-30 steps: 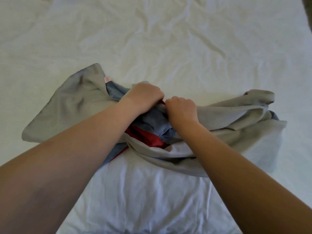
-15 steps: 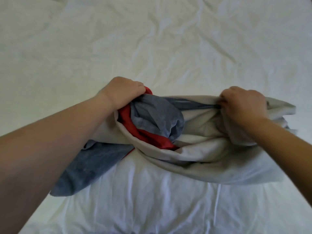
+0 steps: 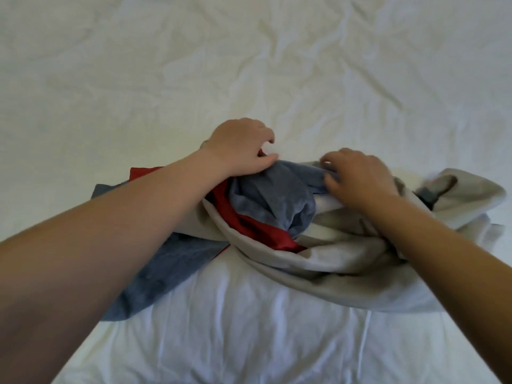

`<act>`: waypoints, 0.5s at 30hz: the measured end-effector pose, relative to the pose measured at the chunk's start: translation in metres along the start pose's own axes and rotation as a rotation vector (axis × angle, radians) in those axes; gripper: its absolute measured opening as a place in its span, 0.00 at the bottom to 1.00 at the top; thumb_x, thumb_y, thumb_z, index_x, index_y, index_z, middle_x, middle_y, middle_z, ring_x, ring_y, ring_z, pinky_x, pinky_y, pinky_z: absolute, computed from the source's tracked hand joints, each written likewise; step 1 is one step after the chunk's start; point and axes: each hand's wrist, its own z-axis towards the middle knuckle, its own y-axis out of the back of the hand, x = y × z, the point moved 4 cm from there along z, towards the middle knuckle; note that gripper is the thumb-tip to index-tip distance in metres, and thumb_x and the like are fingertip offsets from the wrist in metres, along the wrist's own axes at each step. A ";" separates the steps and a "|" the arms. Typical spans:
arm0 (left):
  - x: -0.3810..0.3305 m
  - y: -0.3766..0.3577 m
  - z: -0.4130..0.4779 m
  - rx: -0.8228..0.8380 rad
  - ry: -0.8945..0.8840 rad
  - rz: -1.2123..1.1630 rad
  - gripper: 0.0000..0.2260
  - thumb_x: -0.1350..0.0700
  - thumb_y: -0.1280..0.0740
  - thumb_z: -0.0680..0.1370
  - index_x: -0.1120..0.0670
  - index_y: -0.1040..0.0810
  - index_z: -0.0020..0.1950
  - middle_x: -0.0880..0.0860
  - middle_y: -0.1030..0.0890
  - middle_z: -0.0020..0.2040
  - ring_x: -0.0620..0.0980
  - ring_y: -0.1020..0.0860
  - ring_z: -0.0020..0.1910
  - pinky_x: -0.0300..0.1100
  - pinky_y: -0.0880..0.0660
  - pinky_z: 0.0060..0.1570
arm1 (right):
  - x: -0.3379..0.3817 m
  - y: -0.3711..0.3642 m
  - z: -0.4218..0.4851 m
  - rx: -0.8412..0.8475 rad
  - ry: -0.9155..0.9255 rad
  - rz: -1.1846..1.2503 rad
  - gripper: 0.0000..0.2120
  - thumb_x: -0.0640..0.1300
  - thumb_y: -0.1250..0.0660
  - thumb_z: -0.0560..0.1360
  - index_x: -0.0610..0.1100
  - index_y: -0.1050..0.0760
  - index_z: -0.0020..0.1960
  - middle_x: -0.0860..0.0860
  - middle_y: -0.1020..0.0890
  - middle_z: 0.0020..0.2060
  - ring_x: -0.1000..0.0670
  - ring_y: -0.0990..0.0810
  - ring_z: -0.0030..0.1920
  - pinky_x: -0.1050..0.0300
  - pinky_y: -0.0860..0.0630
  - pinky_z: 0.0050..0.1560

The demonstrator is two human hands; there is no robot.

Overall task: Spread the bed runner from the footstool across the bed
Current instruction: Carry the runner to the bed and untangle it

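The bed runner (image 3: pixel 273 199) lies bunched in the middle of the white bed (image 3: pixel 249 65), a twisted heap of grey, blue and red cloth. One blue end trails toward the near left, and the grey part runs off to the right. My left hand (image 3: pixel 239 146) sits at the heap's far left edge, thumb and fingers closed around a bit of the red cloth. My right hand (image 3: pixel 358 177) is on top of the heap just right of the blue bulge, its curled fingers pinching the blue and grey fabric; it is slightly blurred.
The wrinkled white sheet fills the whole view around the runner. Both my forearms reach in from the bottom corners. No other objects and no bed edge show.
My right hand has come back left from the grey end toward the blue bulge. My left hand has shifted a little farther away, and more red cloth shows at the left.
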 end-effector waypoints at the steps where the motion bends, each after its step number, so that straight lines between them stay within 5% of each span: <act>1: -0.006 -0.005 0.004 0.057 0.000 -0.006 0.20 0.39 0.39 0.74 0.49 0.24 0.60 0.50 0.21 0.56 0.53 0.23 0.55 0.48 0.26 0.49 | 0.013 -0.006 0.007 0.016 0.010 0.011 0.15 0.47 0.39 0.75 0.48 0.26 0.60 0.44 0.21 0.54 0.40 0.22 0.51 0.49 0.27 0.46; 8: -0.016 -0.028 -0.008 0.178 -0.119 0.207 0.18 0.43 0.36 0.68 0.47 0.25 0.57 0.49 0.22 0.52 0.53 0.26 0.54 0.49 0.29 0.51 | 0.026 -0.026 0.025 0.112 -0.082 -0.111 0.07 0.44 0.38 0.78 0.45 0.23 0.51 0.47 0.26 0.38 0.43 0.27 0.36 0.56 0.37 0.32; 15: 0.001 -0.026 -0.020 0.104 -0.090 0.170 0.20 0.45 0.37 0.68 0.47 0.28 0.59 0.48 0.22 0.53 0.52 0.26 0.55 0.49 0.31 0.54 | 0.015 -0.001 0.030 0.015 0.007 -0.127 0.11 0.48 0.40 0.79 0.44 0.21 0.54 0.44 0.20 0.47 0.40 0.21 0.44 0.54 0.31 0.37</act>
